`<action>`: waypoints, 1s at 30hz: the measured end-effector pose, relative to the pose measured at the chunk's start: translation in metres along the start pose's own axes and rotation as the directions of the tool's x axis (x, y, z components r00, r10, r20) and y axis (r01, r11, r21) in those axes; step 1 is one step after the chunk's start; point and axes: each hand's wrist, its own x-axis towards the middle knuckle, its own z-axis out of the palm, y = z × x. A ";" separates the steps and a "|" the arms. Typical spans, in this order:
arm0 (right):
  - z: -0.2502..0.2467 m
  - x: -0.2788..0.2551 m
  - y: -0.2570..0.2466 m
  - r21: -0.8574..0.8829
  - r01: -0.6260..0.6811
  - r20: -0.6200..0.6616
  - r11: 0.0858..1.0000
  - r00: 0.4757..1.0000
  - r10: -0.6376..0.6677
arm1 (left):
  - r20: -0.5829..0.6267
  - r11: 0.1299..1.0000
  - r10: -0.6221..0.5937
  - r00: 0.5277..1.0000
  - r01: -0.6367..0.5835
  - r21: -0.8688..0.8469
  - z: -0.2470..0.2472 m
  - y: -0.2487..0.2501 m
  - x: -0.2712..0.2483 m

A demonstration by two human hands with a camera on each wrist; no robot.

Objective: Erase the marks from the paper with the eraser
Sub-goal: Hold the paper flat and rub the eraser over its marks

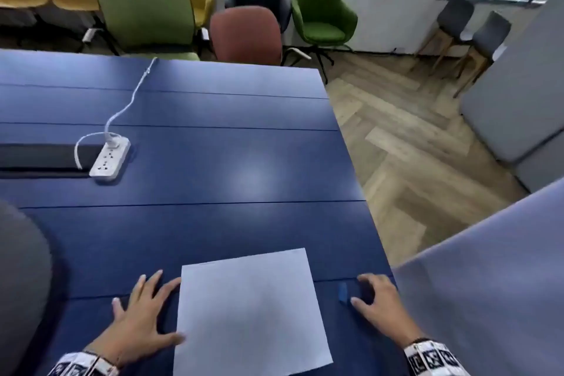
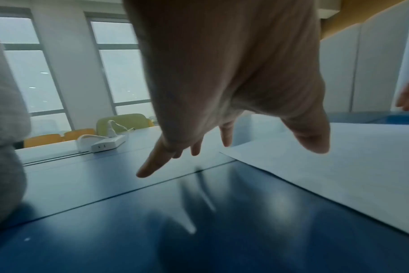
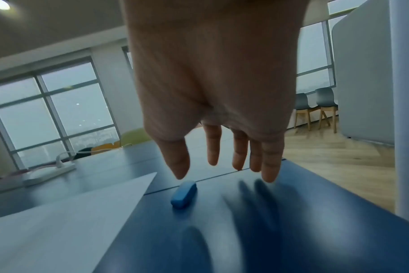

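glossy blue table (image 1: 213,162); matt white paper (image 1: 250,314); wood floor (image 1: 412,146).

One paper (image 1: 250,311), one eraser (image 1: 343,292) (blue), two hands.

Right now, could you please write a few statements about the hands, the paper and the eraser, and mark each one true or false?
1. The blue eraser lies on the table, right of the paper. True.
2. The right hand grips the eraser. False: its fingers are spread just above it.
3. The left hand is at the paper's left edge, fingers spread. True.
4. The eraser lies on the paper. False: it lies apart from it.
5. The power strip lies beyond the left hand. True.
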 end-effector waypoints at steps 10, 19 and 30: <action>0.004 -0.009 -0.004 -0.214 0.078 0.118 0.974 0.992 -0.054 | -0.038 0.996 0.000 0.999 0.003 0.089 0.028 0.002 0.013; 0.013 -0.011 -0.005 -0.448 0.145 0.115 0.882 0.988 -0.104 | -0.129 0.987 0.009 0.992 0.012 0.158 0.040 -0.003 0.018; 0.016 -0.017 -0.003 -0.517 0.174 0.134 0.838 0.984 -0.121 | -0.113 0.983 0.023 0.993 -0.002 0.181 0.037 -0.002 0.013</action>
